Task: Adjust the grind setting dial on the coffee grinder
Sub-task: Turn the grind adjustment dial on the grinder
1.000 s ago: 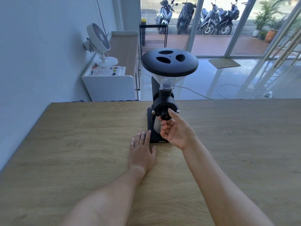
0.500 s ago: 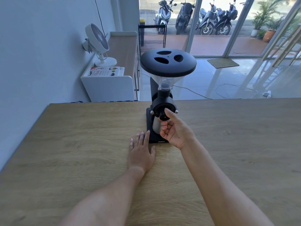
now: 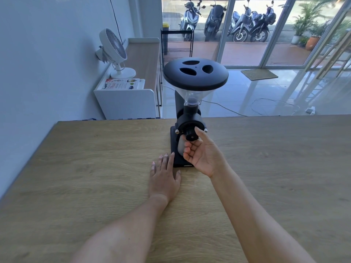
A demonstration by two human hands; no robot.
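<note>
Black grinder [image 3: 187, 118] stands upright on wooden counter [image 3: 85, 168], centre, toward far edge; round lid with three holes on clear hopper on top; dial [image 3: 191, 134] sits on the front face, facing near; right hand [image 3: 204, 156] palm up, thumb on dial's right side, curled fingers [image 3: 188, 144] under and left of it, pinching the dial; left hand [image 3: 164, 177] flat, palm down on counter, fingers spread a little, holding nothing, fingertips just beside grinder's base on its near left; white fan [image 3: 114, 52] and a book [image 3: 123, 84] on a low shelf far left; scooters [image 3: 228, 19] parked outside beyond glass doors.
</note>
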